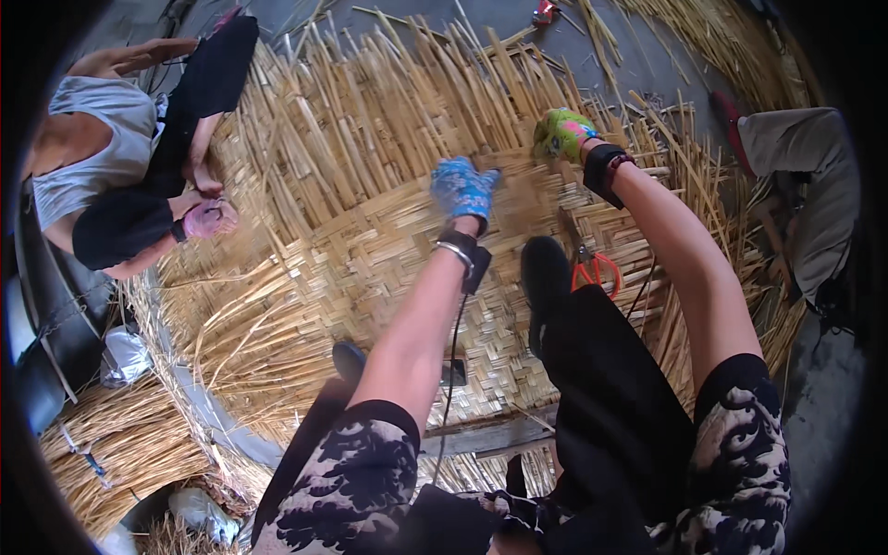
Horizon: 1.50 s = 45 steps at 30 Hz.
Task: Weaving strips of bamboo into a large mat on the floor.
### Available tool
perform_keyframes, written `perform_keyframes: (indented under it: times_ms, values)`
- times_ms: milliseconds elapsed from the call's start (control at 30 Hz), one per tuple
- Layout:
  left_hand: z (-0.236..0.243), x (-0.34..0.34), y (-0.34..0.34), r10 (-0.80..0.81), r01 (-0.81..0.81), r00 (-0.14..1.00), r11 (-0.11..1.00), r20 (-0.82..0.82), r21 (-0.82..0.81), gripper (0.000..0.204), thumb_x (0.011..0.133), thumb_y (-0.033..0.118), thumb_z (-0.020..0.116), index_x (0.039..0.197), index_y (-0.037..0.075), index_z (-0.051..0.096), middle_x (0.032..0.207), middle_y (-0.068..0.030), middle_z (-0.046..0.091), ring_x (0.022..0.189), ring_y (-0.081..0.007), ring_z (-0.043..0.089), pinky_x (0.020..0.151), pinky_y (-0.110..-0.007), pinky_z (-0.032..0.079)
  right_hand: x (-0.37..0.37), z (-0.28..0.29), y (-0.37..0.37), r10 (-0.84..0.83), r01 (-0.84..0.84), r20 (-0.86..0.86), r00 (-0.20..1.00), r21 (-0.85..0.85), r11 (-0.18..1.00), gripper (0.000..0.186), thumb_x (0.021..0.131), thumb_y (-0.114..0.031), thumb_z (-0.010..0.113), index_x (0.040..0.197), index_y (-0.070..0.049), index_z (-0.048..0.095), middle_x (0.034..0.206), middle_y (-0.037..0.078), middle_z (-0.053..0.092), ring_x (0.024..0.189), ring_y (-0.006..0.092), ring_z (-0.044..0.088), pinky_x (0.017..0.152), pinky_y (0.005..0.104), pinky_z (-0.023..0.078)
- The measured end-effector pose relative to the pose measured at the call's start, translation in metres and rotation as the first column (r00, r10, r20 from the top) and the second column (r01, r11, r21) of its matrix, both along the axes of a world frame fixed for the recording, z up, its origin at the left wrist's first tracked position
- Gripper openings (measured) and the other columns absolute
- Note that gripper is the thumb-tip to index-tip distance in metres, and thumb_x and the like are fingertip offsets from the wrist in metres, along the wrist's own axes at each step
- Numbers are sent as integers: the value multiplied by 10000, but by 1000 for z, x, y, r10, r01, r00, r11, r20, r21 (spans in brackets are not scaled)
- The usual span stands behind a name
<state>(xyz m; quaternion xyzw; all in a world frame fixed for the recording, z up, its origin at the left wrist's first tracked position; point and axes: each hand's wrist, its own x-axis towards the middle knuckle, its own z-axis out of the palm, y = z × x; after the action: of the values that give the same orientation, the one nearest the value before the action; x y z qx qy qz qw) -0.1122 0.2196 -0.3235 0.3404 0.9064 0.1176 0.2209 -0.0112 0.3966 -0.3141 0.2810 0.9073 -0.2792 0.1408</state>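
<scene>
A large woven straw mat [370,250] lies spread on the floor, its far edge ending in loose reed strips [370,102]. My left hand [462,188], in a blue patterned glove, presses down on the weave near the mat's middle. My right hand [561,134], in a green and yellow glove, is bent down on the strips a little farther right. Whether either hand grips a strip is hidden by the gloves and blur. My black-clad leg and foot [544,273] rest on the mat between my arms.
Orange-handled scissors [597,270] lie on the mat by my right forearm. Another person [120,176] crouches at the left, a hand on the mat's edge. A third person's leg [800,185] is at the right. Bundles of straw [120,444] lie lower left.
</scene>
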Motion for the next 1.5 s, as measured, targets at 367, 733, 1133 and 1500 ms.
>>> perform_keyframes:
  times_ms: [367, 733, 1133, 1500]
  values:
    - [7, 20, 9, 173, -168, 984, 979, 38, -114, 704, 542, 459, 720, 1051, 32, 486, 1245, -251, 331, 1129, -369, 365, 922, -423, 328, 21, 16, -4, -153, 154, 16, 988, -72, 985, 166, 599, -152, 622, 759, -135, 661, 702, 122, 610, 674, 277, 596, 609, 346, 465]
    - [2, 12, 41, -411, 440, 895, 879, -174, 184, 191, 659, 222, 620, 805, 100, 639, 796, -123, 596, 803, -288, 546, 729, -377, 439, 38, -4, 2, 86, -31, -244, 966, 221, 975, 116, 632, -126, 581, 736, -119, 634, 691, 106, 595, 700, 280, 579, 626, 379, 445]
    - [-7, 7, 46, -21, 58, 992, 952, -123, 302, 243, 704, 298, 535, 633, 79, 611, 648, -144, 581, 637, -320, 563, 601, -407, 447, -8, -28, -12, -444, 435, -374, 814, -113, 893, 204, 644, -150, 611, 845, -127, 632, 817, 119, 610, 813, 278, 577, 696, 355, 455]
    - [-11, -3, 42, -84, 109, 992, 942, -93, 318, 225, 719, 269, 523, 673, 66, 611, 719, -144, 581, 686, -314, 559, 630, -399, 442, -11, -29, -29, -373, 407, -334, 866, 37, 913, 245, 637, -212, 621, 852, -97, 593, 835, 119, 608, 813, 294, 574, 691, 374, 454]
